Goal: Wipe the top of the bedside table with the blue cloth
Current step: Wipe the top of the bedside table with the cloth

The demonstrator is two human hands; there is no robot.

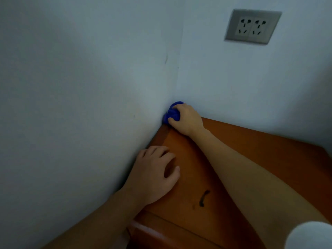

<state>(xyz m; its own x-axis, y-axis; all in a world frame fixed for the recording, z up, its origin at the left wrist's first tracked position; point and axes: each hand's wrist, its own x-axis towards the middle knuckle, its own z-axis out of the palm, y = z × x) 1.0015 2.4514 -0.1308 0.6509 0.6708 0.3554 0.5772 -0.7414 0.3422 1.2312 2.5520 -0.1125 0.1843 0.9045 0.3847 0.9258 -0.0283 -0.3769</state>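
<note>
The bedside table [260, 151] has an orange-brown wooden top and fills the lower right of the head view, pushed into a corner of two white walls. My right hand [186, 118] is shut on the bunched blue cloth [172, 113] and presses it into the far corner of the top, where both walls meet. My left hand [154, 173] lies flat on the near left part of the top beside the left wall, fingers spread, holding nothing. A dark curved mark [203, 198] sits on the wood between my forearms.
A grey double wall socket [252, 26] is set in the right wall above the table. A white rounded object [309, 236] shows at the bottom right corner. The table's drawer front [161, 229] is visible below the top's near edge.
</note>
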